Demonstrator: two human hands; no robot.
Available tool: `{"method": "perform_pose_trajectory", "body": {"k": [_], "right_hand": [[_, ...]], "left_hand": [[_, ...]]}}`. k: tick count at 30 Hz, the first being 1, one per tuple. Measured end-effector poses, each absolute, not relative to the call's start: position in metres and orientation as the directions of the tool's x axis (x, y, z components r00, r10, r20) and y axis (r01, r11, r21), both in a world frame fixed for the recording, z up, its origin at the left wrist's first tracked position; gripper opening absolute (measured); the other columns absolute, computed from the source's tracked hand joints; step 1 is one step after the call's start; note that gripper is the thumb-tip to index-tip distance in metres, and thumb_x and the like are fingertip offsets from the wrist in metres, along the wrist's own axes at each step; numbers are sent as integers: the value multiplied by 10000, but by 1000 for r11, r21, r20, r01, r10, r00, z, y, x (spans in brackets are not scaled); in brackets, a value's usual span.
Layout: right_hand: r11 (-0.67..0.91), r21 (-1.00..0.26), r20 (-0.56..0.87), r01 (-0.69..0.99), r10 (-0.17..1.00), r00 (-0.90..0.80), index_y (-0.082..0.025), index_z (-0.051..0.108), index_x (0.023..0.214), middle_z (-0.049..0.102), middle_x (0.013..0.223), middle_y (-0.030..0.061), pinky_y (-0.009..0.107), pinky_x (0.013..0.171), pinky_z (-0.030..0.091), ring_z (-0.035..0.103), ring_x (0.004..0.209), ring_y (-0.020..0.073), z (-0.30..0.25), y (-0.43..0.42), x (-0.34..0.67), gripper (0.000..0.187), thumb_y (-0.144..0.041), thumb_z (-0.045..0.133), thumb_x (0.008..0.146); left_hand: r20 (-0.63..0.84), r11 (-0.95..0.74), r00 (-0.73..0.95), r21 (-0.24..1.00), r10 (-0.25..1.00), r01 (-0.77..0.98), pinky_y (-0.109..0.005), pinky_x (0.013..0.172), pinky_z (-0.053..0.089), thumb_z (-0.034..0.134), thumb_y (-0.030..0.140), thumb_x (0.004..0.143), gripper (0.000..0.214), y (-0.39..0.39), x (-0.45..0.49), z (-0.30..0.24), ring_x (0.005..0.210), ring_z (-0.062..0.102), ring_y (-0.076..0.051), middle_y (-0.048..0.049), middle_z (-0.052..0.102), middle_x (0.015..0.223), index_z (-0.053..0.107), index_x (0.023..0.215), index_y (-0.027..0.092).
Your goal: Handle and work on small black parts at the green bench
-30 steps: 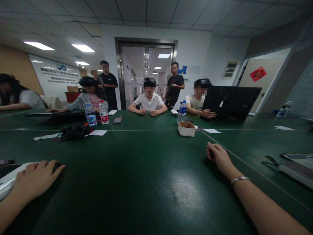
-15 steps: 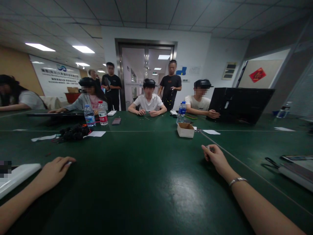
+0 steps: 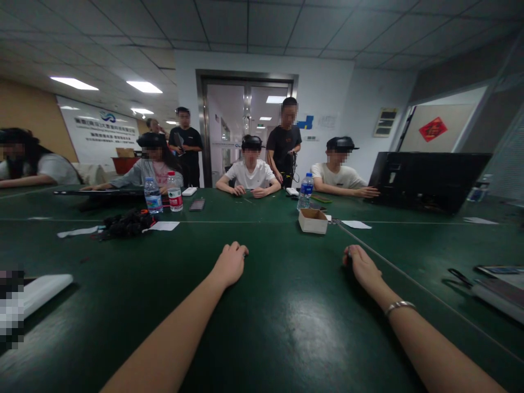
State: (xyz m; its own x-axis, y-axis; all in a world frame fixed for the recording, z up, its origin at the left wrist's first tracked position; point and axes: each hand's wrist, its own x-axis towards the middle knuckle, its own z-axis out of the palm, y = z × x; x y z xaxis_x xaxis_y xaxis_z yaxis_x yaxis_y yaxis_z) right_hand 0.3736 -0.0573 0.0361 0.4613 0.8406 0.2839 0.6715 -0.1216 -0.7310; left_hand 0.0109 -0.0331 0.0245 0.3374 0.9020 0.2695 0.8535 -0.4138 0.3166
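My left hand is over the middle of the dark green table, its fingers curled. At its fingertips a small dark or metallic bit shows, too small to name. To the right, my right hand rests by the table seam, closed around a small dark object whose kind I cannot make out. A silver bracelet is on that wrist. Just beyond the hands stands an open cardboard box, nearer to the right hand; its contents are hidden.
Bottles stand at the far left, another bottle behind the box. A black tangled bundle lies on paper. A monitor stands right. A white device lies left. Several people sit or stand across the table.
My left hand has moved from the left side, near the white device, to the middle of the table. My right hand has turned slightly. The monitor at the right has shifted rightward.
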Motion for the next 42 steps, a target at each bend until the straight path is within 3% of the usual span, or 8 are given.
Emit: {"method": "perform_pose_trajectory", "body": {"k": [4,9,13,16,27,36,42], "right_hand": [[-274,-633,155,724,872,465,-215,532,758,638,703,27,476,835,348,586,770,230,41,-57,371,371,-399,232,873],[-335,-465,197,819,863,464,-205,575,812,650,837,82,431,757,388,587,837,275,43,-59,369,328,-450,357,818],[-331,-220,248,918,891,381,-184,599,831,610,961,123,428,734,401,553,926,313,39,-61,367,283,-412,443,768],[-345,-118,252,931,897,364,-182,605,859,572,990,135,438,747,400,524,963,333,37,-63,365,268,-368,432,773],[-384,-87,236,919,889,393,-178,612,873,521,992,140,409,731,404,514,951,329,41,-67,364,274,-345,412,788],[-357,-66,231,932,903,362,-182,614,908,518,1009,135,402,733,407,514,949,313,47,-71,359,294,-366,410,803],[-339,-45,258,940,905,339,-190,623,944,529,1029,139,425,739,402,508,959,324,44,-70,360,332,-401,404,811]], "left_hand": [[322,-474,370,360,871,803,-377,893,398,327,229,881,339,-34,25,19,1010,495,-229,-86,553,1110,614,1060,223],[278,-456,362,497,890,739,-382,904,397,366,281,878,310,-34,8,19,1027,500,-221,-49,554,1111,622,1053,270],[268,-447,358,514,894,732,-386,898,404,382,277,870,303,-34,5,20,1033,499,-222,-42,552,1112,624,1052,282],[264,-447,361,514,895,732,-378,894,408,382,268,869,304,-34,6,21,1031,499,-218,-41,552,1111,621,1057,284],[276,-470,382,448,882,761,-369,911,402,357,264,879,314,-34,6,21,1003,505,-203,-47,546,1086,617,1056,266],[209,-427,373,492,904,759,-370,940,396,359,282,877,329,-36,6,26,1060,493,-205,-42,532,1149,603,1098,278],[255,-443,363,531,896,722,-401,929,397,386,278,862,314,-37,6,25,1030,502,-228,-58,549,1118,631,1060,272]]}}
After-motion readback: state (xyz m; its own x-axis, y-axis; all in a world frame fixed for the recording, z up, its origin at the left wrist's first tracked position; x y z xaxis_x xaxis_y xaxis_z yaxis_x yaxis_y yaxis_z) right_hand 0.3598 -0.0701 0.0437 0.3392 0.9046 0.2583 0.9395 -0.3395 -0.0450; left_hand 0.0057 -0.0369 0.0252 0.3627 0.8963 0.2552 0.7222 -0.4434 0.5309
